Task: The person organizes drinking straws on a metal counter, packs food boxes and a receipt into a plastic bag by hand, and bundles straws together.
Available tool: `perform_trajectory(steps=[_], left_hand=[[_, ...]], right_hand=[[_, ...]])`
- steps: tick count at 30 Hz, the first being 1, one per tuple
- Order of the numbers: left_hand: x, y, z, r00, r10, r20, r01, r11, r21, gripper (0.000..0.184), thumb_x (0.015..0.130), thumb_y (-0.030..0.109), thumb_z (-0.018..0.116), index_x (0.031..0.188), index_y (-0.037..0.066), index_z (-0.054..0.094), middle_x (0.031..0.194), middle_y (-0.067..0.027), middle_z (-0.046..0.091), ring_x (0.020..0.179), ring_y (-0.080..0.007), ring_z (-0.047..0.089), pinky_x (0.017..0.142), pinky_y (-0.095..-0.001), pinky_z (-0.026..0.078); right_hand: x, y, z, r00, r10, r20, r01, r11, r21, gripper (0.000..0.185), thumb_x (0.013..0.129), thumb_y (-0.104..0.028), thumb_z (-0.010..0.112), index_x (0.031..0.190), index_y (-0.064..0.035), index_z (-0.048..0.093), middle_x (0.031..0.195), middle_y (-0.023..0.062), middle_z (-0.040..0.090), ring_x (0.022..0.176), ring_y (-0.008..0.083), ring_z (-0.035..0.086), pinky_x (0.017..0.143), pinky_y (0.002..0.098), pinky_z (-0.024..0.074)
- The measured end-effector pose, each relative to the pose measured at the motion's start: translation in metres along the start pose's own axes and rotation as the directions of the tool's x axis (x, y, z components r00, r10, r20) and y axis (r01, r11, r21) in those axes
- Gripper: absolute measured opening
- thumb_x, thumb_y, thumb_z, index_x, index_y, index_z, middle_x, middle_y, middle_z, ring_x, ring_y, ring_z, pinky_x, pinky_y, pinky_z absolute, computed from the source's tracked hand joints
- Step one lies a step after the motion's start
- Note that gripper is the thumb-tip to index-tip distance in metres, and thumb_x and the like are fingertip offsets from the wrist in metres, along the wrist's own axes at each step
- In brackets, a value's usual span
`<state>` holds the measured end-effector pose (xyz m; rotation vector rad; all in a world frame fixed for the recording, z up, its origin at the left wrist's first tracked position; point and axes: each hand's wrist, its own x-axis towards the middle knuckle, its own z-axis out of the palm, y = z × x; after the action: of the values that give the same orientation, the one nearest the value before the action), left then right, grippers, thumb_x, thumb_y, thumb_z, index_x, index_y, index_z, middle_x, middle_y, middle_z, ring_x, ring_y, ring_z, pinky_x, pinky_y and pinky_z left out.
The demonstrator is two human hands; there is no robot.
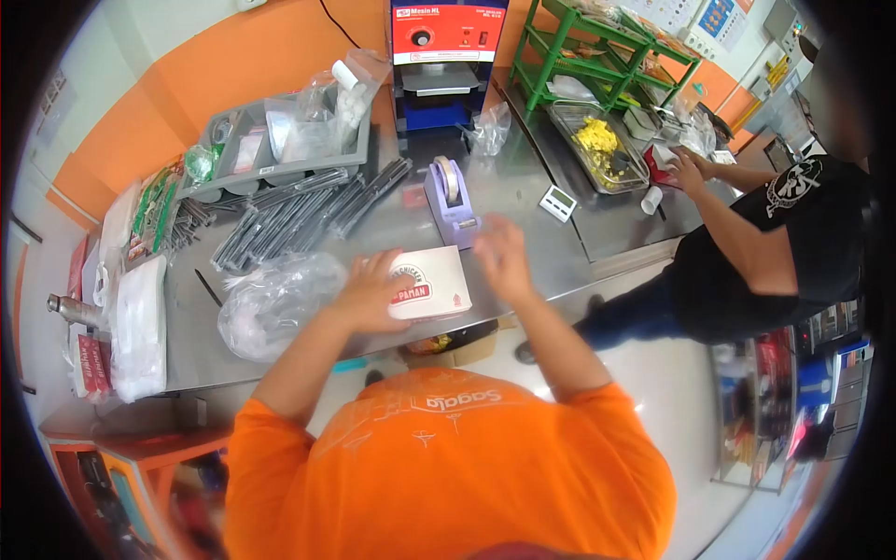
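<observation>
Fingers (pixel 383 260) of the left hand (pixel 370 297): spread apart, resting on the printed box (pixel 439 283), not clamped. Fingers of the right hand (pixel 504 259): bent, blurred, raised at the box's other side; whether they grip anything, cannot tell. Box lies between both hands, on the steel table (pixel 523 229). Progress, as judged: lid appears closed; no tape strip discernible across it, so sealing cannot be confirmed. Clear plastic bag (pixel 271 313): left of the left fingers. Tape dispenser (pixel 452 207): just beyond the right fingers. Wrapped cutlery bundles (pixel 303 210): beyond the left fingers. Red-and-blue machine (pixel 444 33): farthest, beyond the dispenser.
</observation>
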<state>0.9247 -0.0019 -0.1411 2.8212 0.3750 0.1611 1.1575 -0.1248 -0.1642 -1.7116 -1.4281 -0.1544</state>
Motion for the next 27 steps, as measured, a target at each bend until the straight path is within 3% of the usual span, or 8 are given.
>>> perform_trajectory(steps=[3,5,9,11,21,22,25,27], left_hand=[[-0.004,0.002,0.005,1.000,-0.011,-0.015,0.011,0.999,-0.044,0.057,0.053,0.042,0.071,0.100,0.015,0.056,0.132,-0.0196,0.028,0.124,-0.0340,0.024,0.099,-0.0503,0.014],[-0.006,0.006,0.002,0.998,-0.058,-0.028,0.057,0.997,-0.045,0.058,0.052,0.043,0.071,0.101,0.015,0.057,0.132,-0.0192,0.028,0.124,-0.0336,0.024,0.098,-0.0498,0.015],[-0.009,0.010,0.008,0.993,-0.116,-0.037,0.115,0.992,-0.050,0.059,0.052,0.044,0.071,0.102,0.015,0.057,0.133,-0.0189,0.028,0.124,-0.0333,0.023,0.099,-0.0506,0.013],[-0.008,0.009,0.008,0.991,-0.129,-0.038,0.126,0.991,-0.054,0.061,0.053,0.045,0.070,0.103,0.014,0.057,0.133,-0.0188,0.028,0.125,-0.0334,0.022,0.099,-0.0517,0.012],[-0.005,0.017,0.008,0.982,-0.184,-0.033,0.184,0.983,-0.025,0.060,0.054,0.043,0.069,0.105,0.014,0.056,0.134,-0.0201,0.026,0.124,-0.0336,0.022,0.095,-0.0551,0.017],[-0.005,0.021,0.009,0.968,-0.241,-0.069,0.240,0.971,-0.023,0.060,0.054,0.043,0.068,0.105,0.013,0.055,0.134,-0.0206,0.026,0.124,-0.0339,0.022,0.095,-0.0555,0.017],[0.002,0.033,0.013,0.923,-0.361,-0.129,0.360,0.932,-0.034,0.060,0.055,0.042,0.068,0.106,0.013,0.053,0.134,-0.0215,0.026,0.123,-0.0344,0.024,0.093,-0.0564,0.018],[0.001,0.039,0.017,0.911,-0.396,-0.116,0.396,0.918,-0.021,0.061,0.055,0.041,0.067,0.106,0.012,0.052,0.134,-0.0218,0.026,0.122,-0.0346,0.024,0.092,-0.0569,0.019]], right_hand=[[0.041,0.034,0.030,0.923,0.354,-0.149,-0.334,0.932,0.143,0.026,0.082,-0.027,0.058,0.096,-0.0054,0.062,0.104,0.0171,0.056,0.098,0.0285,0.051,0.084,0.0329,0.0383],[0.060,0.025,0.029,0.535,0.673,0.510,-0.844,0.453,0.287,0.027,0.084,-0.028,0.055,0.089,-0.0024,0.061,0.084,0.0104,0.059,0.084,0.0189,0.053,0.077,0.0295,0.0390],[0.056,0.014,0.037,0.641,0.660,0.392,-0.746,0.413,0.523,0.025,0.084,-0.028,0.056,0.082,-0.0026,0.060,0.070,0.0024,0.056,0.068,0.0106,0.049,0.065,0.0261,0.0384],[0.043,0.007,0.029,0.773,0.621,0.130,-0.575,0.600,0.556,0.025,0.083,-0.027,0.057,0.076,-0.0027,0.058,0.066,-0.0013,0.053,0.061,0.0080,0.044,0.055,0.0239,0.0357],[-0.013,0.032,0.043,0.604,0.741,0.294,-0.783,0.481,0.394,0.022,0.082,-0.022,0.058,0.072,-0.0029,0.055,0.060,-0.0011,0.050,0.056,0.0074,0.042,0.050,0.0248,0.0348],[-0.020,0.021,0.033,0.669,0.718,0.191,-0.727,0.579,0.370,0.018,0.082,-0.018,0.057,0.072,-0.0035,0.056,0.060,-0.0015,0.049,0.056,0.0071,0.042,0.053,0.0246,0.0361],[-0.026,-0.072,-0.007,0.734,0.591,0.335,-0.640,0.437,0.632,0.013,0.082,-0.013,0.054,0.075,-0.0030,0.058,0.066,0.0007,0.056,0.065,0.0082,0.049,0.063,0.0235,0.0408],[-0.047,-0.096,0.009,0.783,0.453,0.427,-0.615,0.664,0.424,0.015,0.082,-0.016,0.055,0.078,-0.0009,0.058,0.068,0.0081,0.060,0.063,0.0134,0.055,0.063,0.0269,0.0436]])
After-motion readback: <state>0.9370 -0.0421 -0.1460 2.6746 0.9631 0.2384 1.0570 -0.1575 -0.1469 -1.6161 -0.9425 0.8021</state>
